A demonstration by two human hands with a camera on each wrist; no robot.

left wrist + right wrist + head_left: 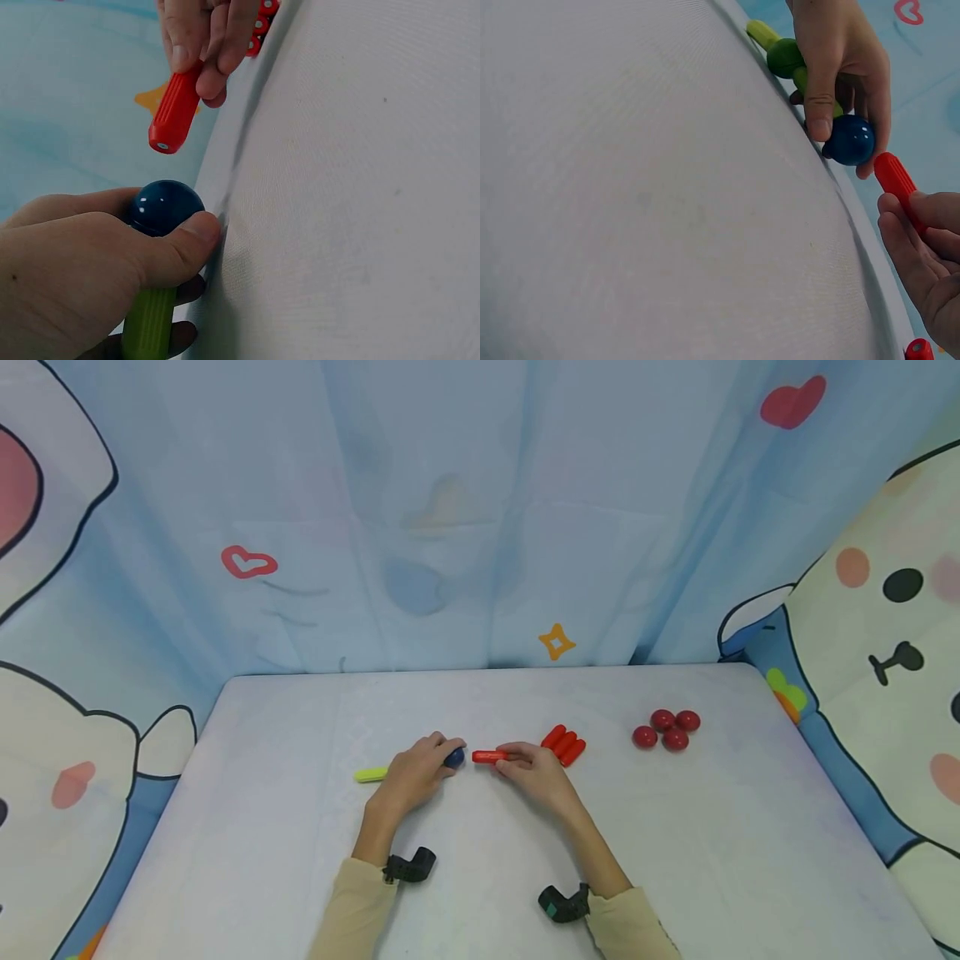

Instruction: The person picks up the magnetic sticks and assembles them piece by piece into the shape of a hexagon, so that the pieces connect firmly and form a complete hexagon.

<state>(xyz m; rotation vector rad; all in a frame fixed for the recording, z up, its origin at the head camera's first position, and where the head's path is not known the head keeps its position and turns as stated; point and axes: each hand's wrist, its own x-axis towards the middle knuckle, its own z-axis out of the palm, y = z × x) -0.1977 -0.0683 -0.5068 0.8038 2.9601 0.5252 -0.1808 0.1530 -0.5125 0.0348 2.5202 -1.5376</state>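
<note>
My left hand (pixel 415 771) grips a blue ball (pixel 166 206) between thumb and fingers. Behind that ball runs a light-green ridged rod (pixel 148 326), then a green ball (pixel 784 58) and a yellow-green rod (pixel 763 34), all in one line. With thumb and fingertips, my right hand (pixel 536 775) pinches a red ridged rod (pixel 487 757). One end of this rod points at the blue ball, a small gap apart in the left wrist view. In the head view the left hand covers the middle of the line.
Several red rods (pixel 566 744) lie side by side just beyond the right hand. Farther right sits a cluster of red balls (pixel 665 731). A white cloth covers the table (pixel 480 893), and a blue patterned curtain (pixel 450 510) hangs along its back edge.
</note>
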